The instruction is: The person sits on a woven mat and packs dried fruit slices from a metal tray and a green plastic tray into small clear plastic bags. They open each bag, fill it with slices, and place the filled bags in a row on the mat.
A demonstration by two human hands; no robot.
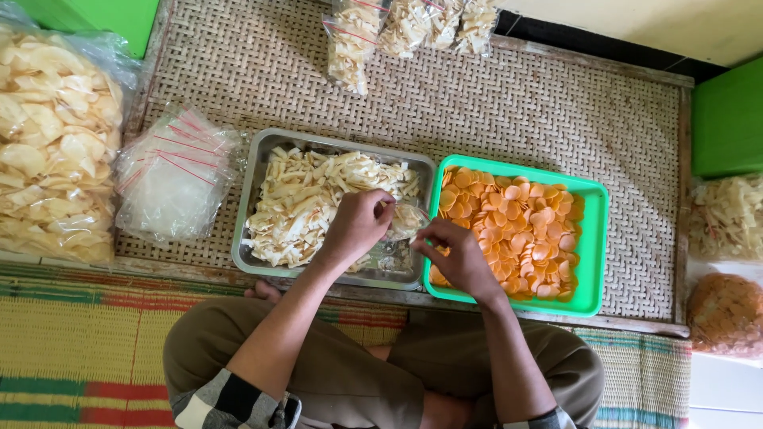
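Your left hand [359, 226] is extended forward with the forearm running up from the lower left. The back of the hand faces the camera, the fingers are curled inward and the fingertips are bunched in a pinch. Your right hand [458, 258] sits just beside it, slightly nearer to your body, with the forearm rising from the lower right. Its fingers [435, 235] are also curled, with thumb and forefinger drawn together toward the left hand. Both wrists are roughly straight. Both forearms are bare, with checked sleeves at the elbows. Your legs are crossed beneath the arms.
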